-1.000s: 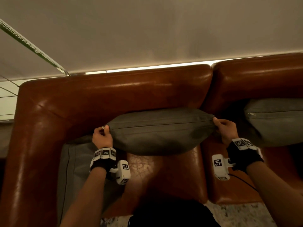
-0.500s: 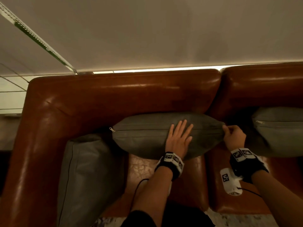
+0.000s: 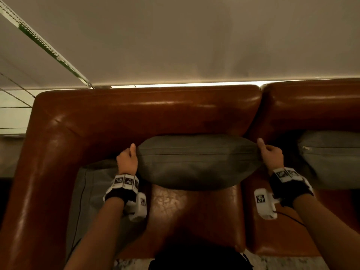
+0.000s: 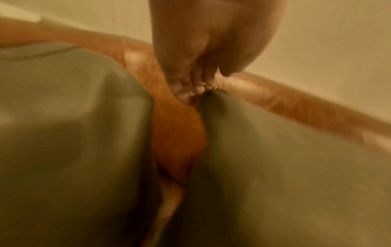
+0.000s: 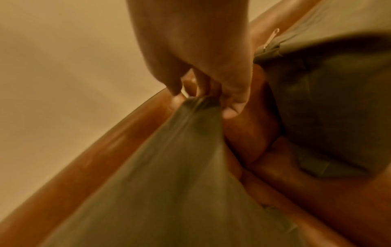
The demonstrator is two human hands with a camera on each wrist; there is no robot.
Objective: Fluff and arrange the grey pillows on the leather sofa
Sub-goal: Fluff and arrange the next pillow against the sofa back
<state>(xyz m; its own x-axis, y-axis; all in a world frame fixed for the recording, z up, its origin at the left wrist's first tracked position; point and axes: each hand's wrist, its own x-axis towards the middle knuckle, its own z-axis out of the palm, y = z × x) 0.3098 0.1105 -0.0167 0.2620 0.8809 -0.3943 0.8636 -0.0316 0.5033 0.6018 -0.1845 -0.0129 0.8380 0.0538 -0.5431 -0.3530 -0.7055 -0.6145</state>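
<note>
A grey pillow (image 3: 196,162) stands on its long edge against the back of the brown leather sofa (image 3: 148,112). My left hand (image 3: 127,159) pinches the pillow's upper left corner, and my right hand (image 3: 270,153) pinches its upper right corner. In the left wrist view my fingers (image 4: 190,78) close on the corner of the pillow (image 4: 275,158) by its zip. In the right wrist view my fingers (image 5: 211,80) bunch the fabric of the pillow (image 5: 169,175).
A second grey pillow (image 3: 91,193) leans in the sofa's left corner against the armrest (image 3: 33,172). A third grey pillow (image 3: 331,156) stands on the right seat by the backrest. The cracked seat cushion (image 3: 191,215) lies in front. A pale wall (image 3: 194,36) rises behind.
My left hand left the pillow's front face, where it lay flat, and went back to its upper left corner. My right hand kept its grip on the right corner.
</note>
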